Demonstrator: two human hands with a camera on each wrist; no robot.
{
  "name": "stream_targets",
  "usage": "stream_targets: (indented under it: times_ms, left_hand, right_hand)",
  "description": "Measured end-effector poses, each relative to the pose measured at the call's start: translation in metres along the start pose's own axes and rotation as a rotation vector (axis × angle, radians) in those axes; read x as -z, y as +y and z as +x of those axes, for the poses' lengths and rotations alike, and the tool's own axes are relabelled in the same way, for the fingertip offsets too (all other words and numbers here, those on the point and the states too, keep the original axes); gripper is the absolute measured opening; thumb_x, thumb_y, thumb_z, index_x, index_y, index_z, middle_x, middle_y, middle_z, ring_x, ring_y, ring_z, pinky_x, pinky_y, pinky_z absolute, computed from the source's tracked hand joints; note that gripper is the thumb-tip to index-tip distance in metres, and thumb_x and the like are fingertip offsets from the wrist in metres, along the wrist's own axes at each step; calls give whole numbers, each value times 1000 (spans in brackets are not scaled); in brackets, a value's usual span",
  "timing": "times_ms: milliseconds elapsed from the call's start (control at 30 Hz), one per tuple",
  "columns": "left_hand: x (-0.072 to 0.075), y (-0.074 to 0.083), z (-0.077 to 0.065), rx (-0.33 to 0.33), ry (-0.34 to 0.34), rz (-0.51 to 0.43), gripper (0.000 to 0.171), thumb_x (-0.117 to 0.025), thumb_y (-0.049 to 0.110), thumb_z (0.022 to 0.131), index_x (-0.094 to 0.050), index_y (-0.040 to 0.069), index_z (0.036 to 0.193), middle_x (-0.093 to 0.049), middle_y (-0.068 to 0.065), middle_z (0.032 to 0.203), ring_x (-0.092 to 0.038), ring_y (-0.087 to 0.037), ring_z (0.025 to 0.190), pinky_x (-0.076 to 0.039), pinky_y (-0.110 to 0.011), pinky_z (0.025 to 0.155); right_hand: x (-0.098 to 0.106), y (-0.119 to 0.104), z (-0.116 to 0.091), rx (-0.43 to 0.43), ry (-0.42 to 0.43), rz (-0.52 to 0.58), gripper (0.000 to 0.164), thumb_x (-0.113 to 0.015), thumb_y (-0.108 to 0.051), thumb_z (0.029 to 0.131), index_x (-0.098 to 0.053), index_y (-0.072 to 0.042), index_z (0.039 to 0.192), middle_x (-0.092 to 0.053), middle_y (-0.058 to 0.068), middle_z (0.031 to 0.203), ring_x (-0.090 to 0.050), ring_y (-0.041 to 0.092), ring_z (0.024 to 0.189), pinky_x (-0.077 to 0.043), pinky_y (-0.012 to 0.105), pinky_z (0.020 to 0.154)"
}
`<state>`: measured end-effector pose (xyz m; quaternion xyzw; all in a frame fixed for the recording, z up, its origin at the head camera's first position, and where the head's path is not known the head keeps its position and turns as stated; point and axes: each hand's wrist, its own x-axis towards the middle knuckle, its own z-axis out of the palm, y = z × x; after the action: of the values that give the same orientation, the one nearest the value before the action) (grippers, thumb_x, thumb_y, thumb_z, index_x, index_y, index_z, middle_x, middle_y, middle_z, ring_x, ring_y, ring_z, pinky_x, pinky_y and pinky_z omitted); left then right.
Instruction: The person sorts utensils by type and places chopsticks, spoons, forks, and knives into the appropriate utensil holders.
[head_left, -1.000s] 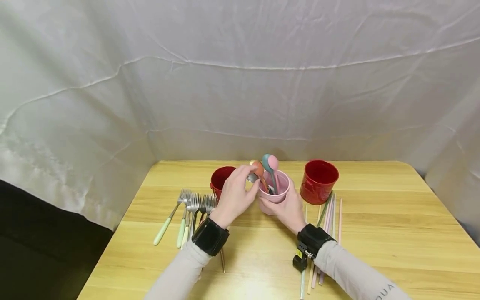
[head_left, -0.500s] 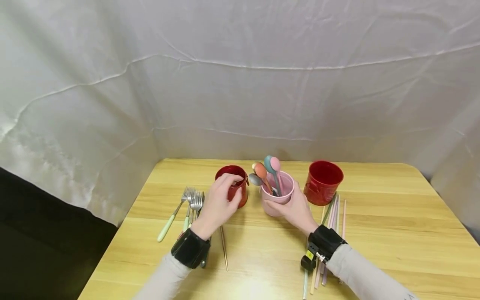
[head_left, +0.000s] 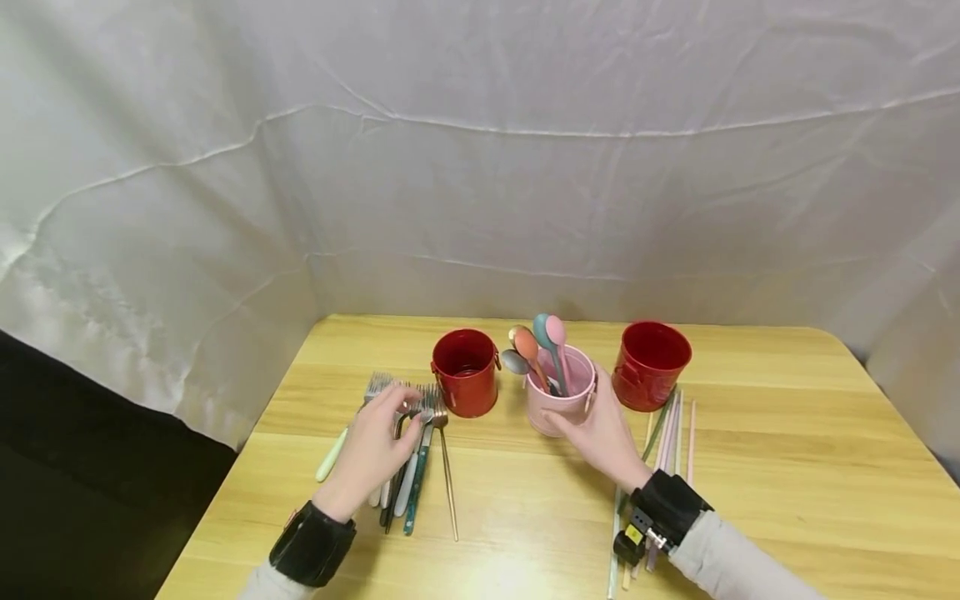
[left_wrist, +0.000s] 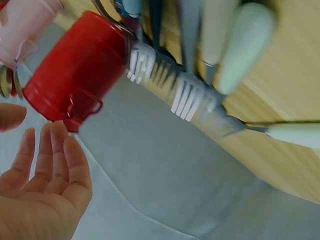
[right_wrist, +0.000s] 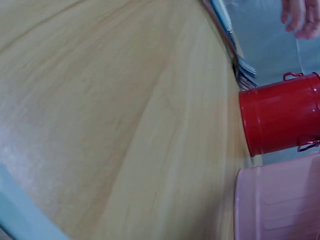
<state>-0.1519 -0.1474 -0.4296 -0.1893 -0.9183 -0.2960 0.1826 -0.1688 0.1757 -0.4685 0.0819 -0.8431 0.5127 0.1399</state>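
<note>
My right hand (head_left: 596, 429) holds a small pink bucket (head_left: 553, 410) by its near right side, thumb across the front. Several spoons (head_left: 527, 346) stand in it, heads up: orange, teal, pink and metal. My left hand (head_left: 375, 446), fingers loosely bent and holding nothing, hovers over a row of forks (head_left: 422, 479) with green, white, dark and metal handles. It partly hides them. In the left wrist view that hand (left_wrist: 47, 180) is bare-palmed, with the forks (left_wrist: 187, 97) beyond it. The right wrist view shows the pink bucket (right_wrist: 280, 200) but not the right hand.
Between the forks and the pink bucket stands a red bucket (head_left: 467, 390). A second red bucket (head_left: 651, 375) is at the right. Several chopsticks (head_left: 669, 442) lie near it, partly under the right forearm. Grey cloth (head_left: 480, 200) hangs behind the wooden table (head_left: 787, 467).
The left hand has let go of the spoons in the pink bucket and moved left past the red bucket to above the forks. The right hand stays at the pink bucket.
</note>
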Motion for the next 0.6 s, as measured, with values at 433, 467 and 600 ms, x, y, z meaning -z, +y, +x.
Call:
stream_targets:
  times_ms: [433,467,600]
  left_hand:
    - [6,-16,-21,111,-80,72,20,-74,6,85,-69,8,104,-70,-6,101,-66,-21,88,-55,-35,72]
    - [6,-17,-23,118,-87,78,19,-73,7,85,-69,8,104,-70,-6,101,-66,-22,89,-55,-35,72]
    - [6,-19,-27,147,-117,92,18,-72,9,87,-69,8,105,-71,-7,104,-68,-22,90,-56,-35,72]
  right_hand:
    - [6,3,4,-97,24,-168,104,-84,-22,82,-15,0,156,-42,29,152,-45,44,140,-37,61,115]
    - [7,3,6,-100,28,-170,103,-83,-22,82,-15,0,156,-42,29,152,-45,43,140,-37,61,115]
    - [7,4,11,-80,57,-178,99,-82,-20,83,-17,0,156,-41,27,153,-43,43,141,-35,61,116]
